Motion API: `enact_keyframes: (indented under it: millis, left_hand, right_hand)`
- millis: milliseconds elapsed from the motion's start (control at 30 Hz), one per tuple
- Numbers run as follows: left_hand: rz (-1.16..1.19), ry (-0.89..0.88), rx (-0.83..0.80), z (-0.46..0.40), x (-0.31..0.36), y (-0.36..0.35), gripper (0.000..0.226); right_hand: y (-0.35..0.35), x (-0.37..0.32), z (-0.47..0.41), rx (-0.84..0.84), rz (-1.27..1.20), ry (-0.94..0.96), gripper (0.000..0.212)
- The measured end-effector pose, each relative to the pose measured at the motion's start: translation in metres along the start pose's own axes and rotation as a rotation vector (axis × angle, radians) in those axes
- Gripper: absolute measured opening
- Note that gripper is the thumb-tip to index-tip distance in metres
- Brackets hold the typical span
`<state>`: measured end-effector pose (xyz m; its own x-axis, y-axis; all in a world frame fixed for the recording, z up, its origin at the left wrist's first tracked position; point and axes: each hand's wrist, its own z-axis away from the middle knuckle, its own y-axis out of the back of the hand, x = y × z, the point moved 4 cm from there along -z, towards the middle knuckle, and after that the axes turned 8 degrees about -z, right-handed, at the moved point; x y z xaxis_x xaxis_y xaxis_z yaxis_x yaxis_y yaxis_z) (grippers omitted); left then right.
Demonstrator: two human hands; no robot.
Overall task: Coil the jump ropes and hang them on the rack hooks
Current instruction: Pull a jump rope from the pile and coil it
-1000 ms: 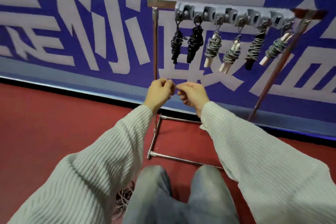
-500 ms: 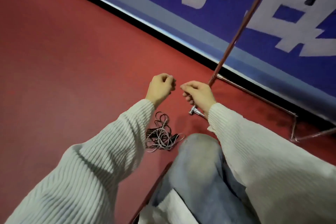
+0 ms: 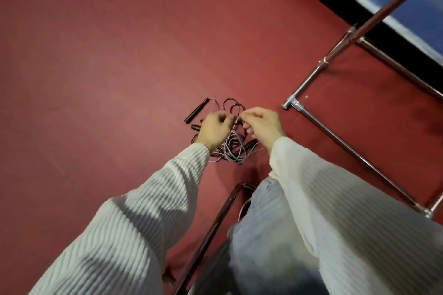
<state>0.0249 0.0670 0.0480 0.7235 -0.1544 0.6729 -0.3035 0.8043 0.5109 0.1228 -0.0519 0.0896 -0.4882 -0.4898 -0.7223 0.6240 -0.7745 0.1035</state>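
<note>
Hands poised over tangled jump ropes on the red floor

Ropes lie in a loose tangle point(image 3: 231, 148) on the red floor point(image 3: 107, 55), just in front of the person's knees. Thin grey and dark cords loop over one another, and black handles stick out of the pile: one point(image 3: 197, 110) at the far left, another point(image 3: 250, 144) at the near right edge. The left hand point(image 3: 214, 128) and the right hand point(image 3: 262, 124) are held close together above the tangle, knuckles toward the camera. Both have their fingers curled in, fingertips pointing at each other. The right hand's thumb and forefinger meet at a point where a cord seems to pass, but the picture is too soft to tell whether either hand actually pinches a rope or holds nothing. Ribbed pale sleeves point(image 3: 148, 211) cover both arms. To the right stands the foot of the metal rack point(image 3: 335, 136), its chrome tubes running along the floor and one upright slanting toward the far right. A blue wall panel point(image 3: 412, 5) shows at the far right corner. A dark curved tube point(image 3: 223, 211), perhaps a seat frame, sits beside the light jeans point(image 3: 266, 235).
</note>
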Motion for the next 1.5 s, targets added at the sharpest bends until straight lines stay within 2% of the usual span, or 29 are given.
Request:
enact_keyframes:
  millis: [100, 233, 333, 400, 533, 600, 667, 767, 867, 933, 1033, 1100, 1267, 1333, 1400, 1500]
  left_hand:
    - [-0.187, 0.020, -0.134, -0.020, -0.022, -0.049, 0.020]
    - [-0.438, 0.013, -0.262, -0.044, -0.054, -0.107, 0.022]
    - [-0.557, -0.044, -0.298, -0.052, -0.068, -0.139, 0.024]
    - [-0.565, -0.028, -0.215, -0.054, -0.072, -0.146, 0.026]
    - [-0.483, 0.051, 0.236, -0.065, -0.075, -0.118, 0.026]
    - [-0.444, 0.185, 0.362, -0.080, -0.084, -0.094, 0.033]
    - [-0.457, 0.312, 0.312, -0.100, -0.104, -0.074, 0.048]
    - [-0.634, 0.370, 0.187, -0.130, -0.139, -0.046, 0.076]
    - [-0.613, 0.491, 0.049, -0.152, -0.168, -0.036, 0.092]
    - [-0.684, 0.530, 0.021, -0.154, -0.170, -0.042, 0.088]
    - [-0.817, 0.452, 0.074, -0.148, -0.166, -0.044, 0.056]
    - [-0.734, 0.409, 0.086, -0.143, -0.171, -0.046, 0.040]
    - [-0.357, 0.326, 0.172, -0.110, -0.168, -0.037, 0.019]
    - [-0.265, 0.327, 0.102, -0.104, -0.163, -0.033, 0.020]
    - [-0.168, 0.324, 0.007, -0.101, -0.166, -0.032, 0.035]
    - [-0.362, 0.248, -0.129, -0.097, -0.172, -0.032, 0.048]
  right_hand:
    - [0.011, 0.015, -0.006, -0.019, -0.034, -0.064, 0.008]
    - [0.033, 0.020, -0.008, 0.006, -0.164, -0.116, 0.006]
    - [0.040, 0.022, -0.009, 0.035, -0.273, -0.165, 0.006]
    - [0.037, 0.020, -0.012, 0.018, -0.278, -0.165, 0.006]
    - [0.024, 0.016, -0.013, -0.066, -0.270, -0.142, 0.008]
    - [0.016, 0.014, -0.014, -0.095, -0.250, -0.128, 0.007]
    - [0.008, 0.012, -0.014, -0.113, -0.219, -0.127, 0.007]
    - [-0.003, 0.009, -0.014, -0.182, -0.190, -0.147, 0.007]
    - [-0.011, 0.006, -0.013, -0.288, -0.137, -0.131, 0.009]
    - [-0.011, 0.006, -0.016, -0.306, -0.112, -0.134, 0.010]
    - [-0.007, 0.007, -0.021, -0.245, -0.163, -0.164, 0.011]
    - [-0.006, 0.006, -0.022, -0.222, -0.215, -0.194, 0.011]
    - [0.003, 0.010, -0.023, -0.169, -0.240, -0.250, 0.008]
    - [0.007, 0.011, -0.024, -0.129, -0.272, -0.269, 0.009]
    - [0.007, 0.011, -0.024, -0.116, -0.266, -0.267, 0.009]
    - [0.005, 0.012, -0.021, -0.141, -0.221, -0.247, 0.011]
